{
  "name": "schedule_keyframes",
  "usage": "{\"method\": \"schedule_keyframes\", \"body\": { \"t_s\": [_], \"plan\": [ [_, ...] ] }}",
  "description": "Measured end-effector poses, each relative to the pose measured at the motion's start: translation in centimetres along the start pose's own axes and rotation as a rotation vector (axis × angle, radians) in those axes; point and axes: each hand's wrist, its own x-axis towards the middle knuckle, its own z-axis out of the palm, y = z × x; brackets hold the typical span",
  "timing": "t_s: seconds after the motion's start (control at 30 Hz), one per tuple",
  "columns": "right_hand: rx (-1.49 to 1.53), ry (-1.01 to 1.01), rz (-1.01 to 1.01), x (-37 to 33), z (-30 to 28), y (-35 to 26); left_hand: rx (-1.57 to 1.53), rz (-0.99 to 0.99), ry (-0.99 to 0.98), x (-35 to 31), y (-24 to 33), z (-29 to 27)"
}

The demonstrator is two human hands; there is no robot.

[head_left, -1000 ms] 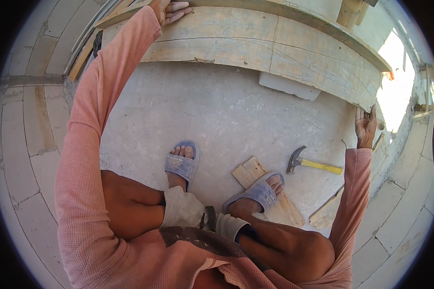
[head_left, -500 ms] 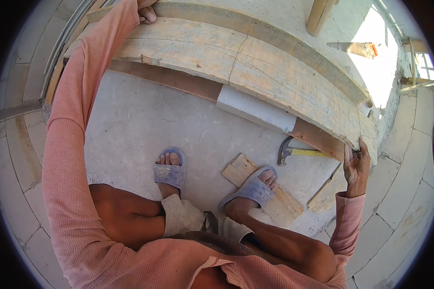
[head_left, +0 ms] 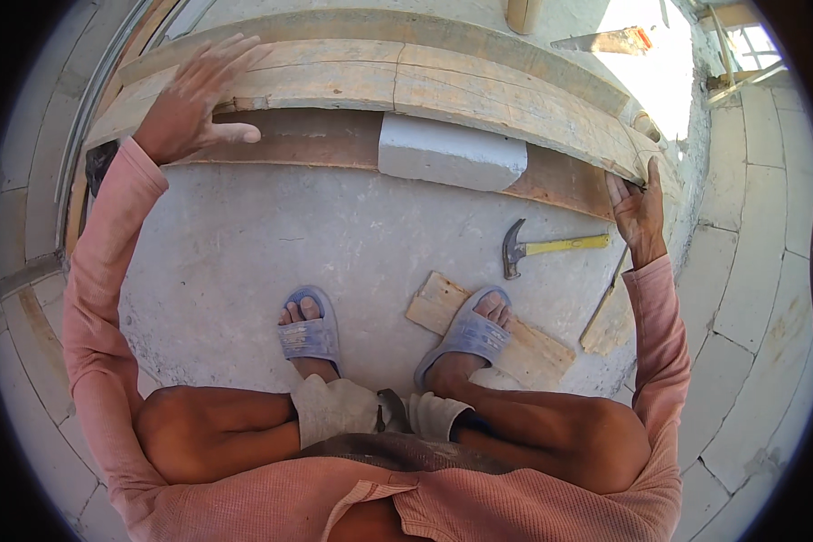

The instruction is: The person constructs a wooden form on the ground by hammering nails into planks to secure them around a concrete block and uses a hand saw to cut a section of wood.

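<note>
A long wooden board (head_left: 334,81) with pencil-like lines lies across the far side in front of me. Over its left end my left hand (head_left: 190,108) is open, fingers spread and thumb apart. At the board's right end my right hand (head_left: 640,217) grips the near edge, fingertips tucked below it and partly hidden. Beneath the board sits a white block (head_left: 452,154), resting on a brownish lower board (head_left: 289,149). Just nearer than my right hand, a claw hammer (head_left: 560,245) with a yellow handle lies on the floor.
A wood scrap (head_left: 542,357) lies partly under my right sandal, with another wood piece (head_left: 610,316) right of it. A handsaw (head_left: 605,42) lies far right, near a wooden post (head_left: 522,14). Block walls (head_left: 732,298) rise at both sides.
My left hand has come off the far edge of the board, moved nearer and spread its fingers. The board's near edge sits lower, over the block. My right hand stays at the right end.
</note>
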Motion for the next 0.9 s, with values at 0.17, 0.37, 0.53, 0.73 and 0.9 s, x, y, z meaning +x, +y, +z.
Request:
{"method": "schedule_keyframes", "body": {
  "t_s": [0.17, 0.37, 0.53, 0.73, 0.9],
  "plan": [
    [0.016, -0.129, -0.073, -0.2, -0.4, 1.6, 0.269, 0.189, -0.04, -0.9, -0.2, 5.9],
    [-0.659, -0.116, -0.479, -4.0, 2.8, 4.5, 0.125, -0.079, -0.064, 5.8, -5.0, 4.5],
    [-1.782, -0.451, -1.424, -6.4, 9.4, 6.5, 0.047, -0.19, 0.045, 10.1, -7.3, 6.2],
    [-1.718, -0.631, -1.257, -0.4, 17.7, 8.4, 0.003, -0.325, -0.015, 12.7, -8.3, 7.5],
    [-1.806, -0.582, -1.414, 3.4, 21.0, 6.8, 0.073, -0.314, 0.033, 14.7, -8.9, 8.6]
  ]
}}
